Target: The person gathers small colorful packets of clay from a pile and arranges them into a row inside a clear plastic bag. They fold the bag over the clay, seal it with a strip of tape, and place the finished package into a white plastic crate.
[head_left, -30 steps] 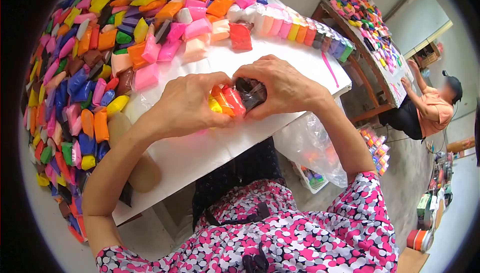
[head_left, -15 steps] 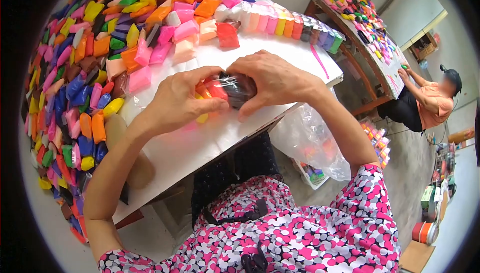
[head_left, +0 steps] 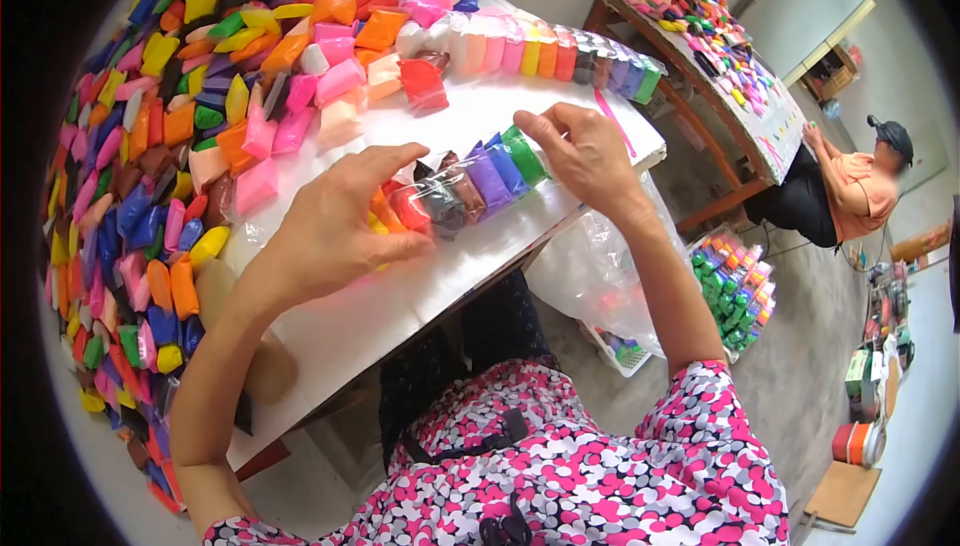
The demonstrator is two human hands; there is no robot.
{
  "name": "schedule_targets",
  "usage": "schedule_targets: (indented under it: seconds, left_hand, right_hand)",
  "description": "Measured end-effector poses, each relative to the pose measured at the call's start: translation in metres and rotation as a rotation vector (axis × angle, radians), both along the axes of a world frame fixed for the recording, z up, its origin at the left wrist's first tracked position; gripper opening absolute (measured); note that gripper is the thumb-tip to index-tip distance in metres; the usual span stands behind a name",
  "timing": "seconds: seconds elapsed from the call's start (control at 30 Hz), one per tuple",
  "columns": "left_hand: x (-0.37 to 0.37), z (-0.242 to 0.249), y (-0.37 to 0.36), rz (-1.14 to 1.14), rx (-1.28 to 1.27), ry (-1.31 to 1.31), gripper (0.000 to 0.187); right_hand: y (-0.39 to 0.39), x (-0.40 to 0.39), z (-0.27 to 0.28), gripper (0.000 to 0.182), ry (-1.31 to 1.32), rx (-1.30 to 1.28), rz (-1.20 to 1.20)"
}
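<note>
Left hand (head_left: pixel 330 226): thumb and fingers bowed wide around the strip's yellow-orange end; contact unclear.
Strip (head_left: pixel 465 191): between the hands, over the table (head_left: pixel 350 316); shiny clear film, plump packets running yellow, orange, red, black, brown, purple, blue, green, slanting up rightward; whether it rests there, unclear.
Right hand (head_left: pixel 590 161): fingers curled, thumb and forefinger close together at the strip's green end; whether they pinch film, unclear.
Pile (head_left: pixel 150 196): left of the strip, mixed colours.
Row (head_left: pixel 545 54): beyond the strip, wrapped.
Person (head_left: pixel 860 186): well right of the strip.
</note>
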State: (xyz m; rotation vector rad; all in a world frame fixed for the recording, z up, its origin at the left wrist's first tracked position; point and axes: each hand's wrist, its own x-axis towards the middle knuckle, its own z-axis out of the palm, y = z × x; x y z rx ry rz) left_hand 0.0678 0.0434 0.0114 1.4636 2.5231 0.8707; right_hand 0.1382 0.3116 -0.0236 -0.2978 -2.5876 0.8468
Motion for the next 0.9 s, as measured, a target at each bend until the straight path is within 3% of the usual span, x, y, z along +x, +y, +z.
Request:
schedule_targets:
  seconds: [0.13, 0.23, 0.33, 0.47, 0.57, 0.67, 0.77, 0.83, 0.9]
  left_hand:
    - [0.009, -0.004, 0.012, -0.042, 0.096, 0.150, 0.073]
    - [0.004, 0.002, 0.023, 0.037, -0.021, -0.186, 0.069]
    - [0.004, -0.003, 0.026, 0.039, 0.044, -0.123, 0.060]
    - [0.006, -0.003, 0.042, 0.074, -0.017, -0.120, 0.056]
    - [0.002, 0.001, 0.044, 0.091, -0.074, -0.134, 0.056]
    - [-0.006, -0.008, 0.043, 0.068, -0.034, -0.098, 0.056]
    - [-0.008, -0.009, 0.043, 0.057, -0.052, -0.126, 0.054]
    - [-0.013, -0.003, 0.043, 0.040, -0.112, -0.166, 0.052]
    - [-0.019, 0.006, 0.037, -0.027, -0.136, -0.201, 0.064]
  right_hand:
    - [-0.008, -0.010, -0.008, 0.043, 0.059, -0.100, 0.010]
    - [-0.014, -0.018, -0.013, 0.039, 0.135, -0.132, 0.017]
    - [-0.014, -0.013, -0.002, 0.033, 0.230, 0.101, -0.095]
    - [0.000, -0.021, -0.020, 0.030, 0.143, 0.263, -0.150]
    - [0.004, -0.015, -0.007, 0.031, -0.017, 0.056, -0.123]
    - [-0.001, -0.008, -0.001, 0.040, 0.302, 0.220, -0.034]
    - [-0.011, -0.001, 0.008, 0.059, 0.548, 0.434, 0.447]
    - [-0.028, -0.007, -0.014, 0.069, 0.398, 0.465, 0.561]
    - [-0.029, -0.003, -0.009, 0.070, 0.302, 0.449, 0.544]
